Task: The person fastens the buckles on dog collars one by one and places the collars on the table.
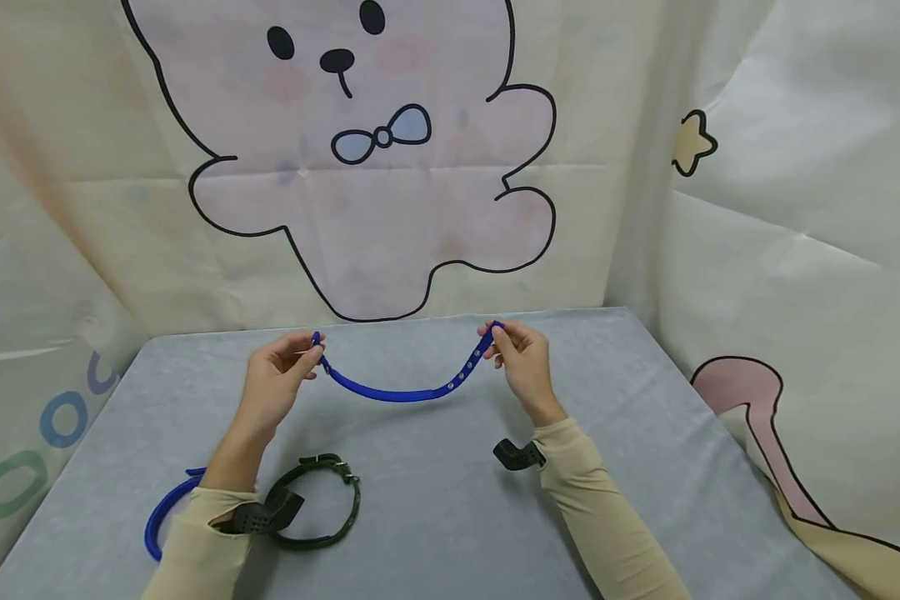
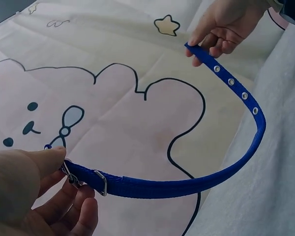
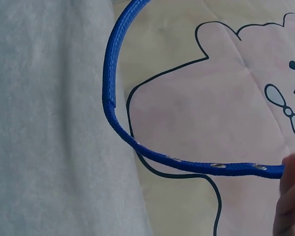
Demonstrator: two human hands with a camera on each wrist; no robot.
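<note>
A blue collar (image 1: 390, 394) hangs in a shallow curve between the two hands, raised above the table. My left hand (image 1: 272, 385) pinches its buckle end; the metal buckle (image 2: 71, 174) shows close to the fingers in the left wrist view. The other end, with several metal eyelets (image 2: 231, 82), is pinched between thumb and fingers of my right hand (image 1: 523, 367). In the right wrist view only some fingertips (image 3: 291, 189) of that hand appear, beside the eyelets.
A dark green collar (image 1: 356, 500), buckled into a ring, lies on the grey cloth-covered table (image 1: 435, 517) near the left forearm. Another blue collar (image 1: 161, 517) is partly hidden behind the left sleeve. Printed curtains (image 1: 450, 200) stand behind and beside the table.
</note>
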